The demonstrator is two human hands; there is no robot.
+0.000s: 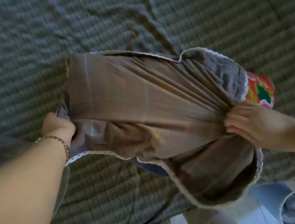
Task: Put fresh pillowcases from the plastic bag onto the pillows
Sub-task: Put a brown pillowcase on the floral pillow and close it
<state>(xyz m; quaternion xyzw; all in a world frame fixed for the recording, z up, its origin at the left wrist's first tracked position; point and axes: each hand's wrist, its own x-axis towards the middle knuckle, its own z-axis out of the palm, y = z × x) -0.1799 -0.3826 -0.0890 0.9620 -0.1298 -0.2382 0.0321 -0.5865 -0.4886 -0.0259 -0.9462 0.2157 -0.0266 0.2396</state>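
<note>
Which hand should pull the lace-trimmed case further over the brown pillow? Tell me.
Probably left. The left hand grips the grey lace-trimmed case at a corner of the brown pillow; the right hand pinches bunched brown fabric instead.

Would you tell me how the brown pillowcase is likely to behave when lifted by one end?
Probably floppy: the brown pillowcase gathers into deep folds where the right hand bunches it. Its lace edge sags in loose curves, so it would likely drape, not hold shape. Likely easy to grip: the left hand holds it by bunched cloth.
</note>
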